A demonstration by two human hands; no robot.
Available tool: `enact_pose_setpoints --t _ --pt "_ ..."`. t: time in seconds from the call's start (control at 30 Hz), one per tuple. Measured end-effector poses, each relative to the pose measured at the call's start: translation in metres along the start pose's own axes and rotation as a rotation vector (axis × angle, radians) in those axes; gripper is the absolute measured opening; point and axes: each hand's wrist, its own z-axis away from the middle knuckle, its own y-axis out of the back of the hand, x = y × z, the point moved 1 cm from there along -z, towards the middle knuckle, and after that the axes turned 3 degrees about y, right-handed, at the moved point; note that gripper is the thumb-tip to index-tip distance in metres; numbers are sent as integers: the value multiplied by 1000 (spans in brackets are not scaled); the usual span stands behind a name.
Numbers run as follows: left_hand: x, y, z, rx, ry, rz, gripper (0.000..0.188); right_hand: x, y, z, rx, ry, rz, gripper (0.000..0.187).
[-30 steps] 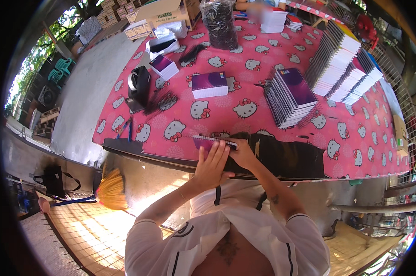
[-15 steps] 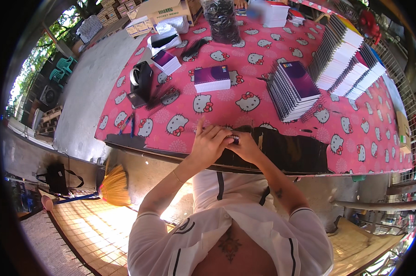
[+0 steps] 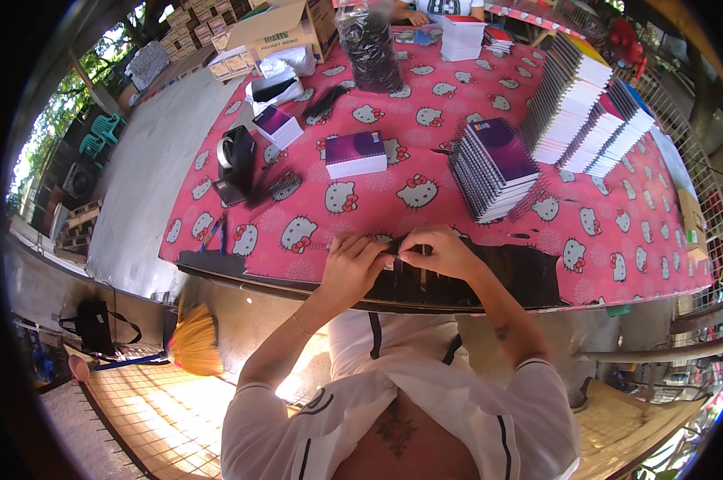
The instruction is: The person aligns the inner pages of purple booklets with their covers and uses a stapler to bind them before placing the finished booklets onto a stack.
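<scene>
Both my hands work close together at the table's near edge, over a black bare patch [image 3: 505, 276] in the pink cover. My left hand [image 3: 352, 262] is closed, its fingertips pinching at a small dark and white piece, mostly hidden, that I cannot make out. My right hand [image 3: 440, 251] pinches at the same spot from the other side, thumb and forefinger together. Beyond them lies a block of purple-covered pads [image 3: 356, 154]. A stack of spiral-bound purple notebooks [image 3: 497, 164] leans to the right. Loose black binding coils [image 3: 277, 186] lie to the left.
A black tape dispenser [image 3: 236, 164] and blue-handled tools [image 3: 217, 234] are at the left. A clear bag of black coils [image 3: 369, 48] stands at the back. Tall spiral notebook stacks [image 3: 565, 100] fill the right side. Another person's hand [image 3: 417, 17] is at the far edge.
My right hand has moved slightly right and its fingers have shifted, away from the left fingers. The left hand has turned and its raised forefinger has come down. The view has shifted slightly.
</scene>
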Motion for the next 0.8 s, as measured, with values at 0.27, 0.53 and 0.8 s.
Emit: enact_pose_setpoints --t 0.27,0.53,0.8 --pt "13 20 -40 -43 -96 -89 25 -39 6 3 464 -58 299 24" --pt "55 -31 -203 343 -499 240 25 -8 161 54 808 -259 147 63" --pt "45 -84 -205 144 -428 304 27 21 164 56 734 -286 -180 64"
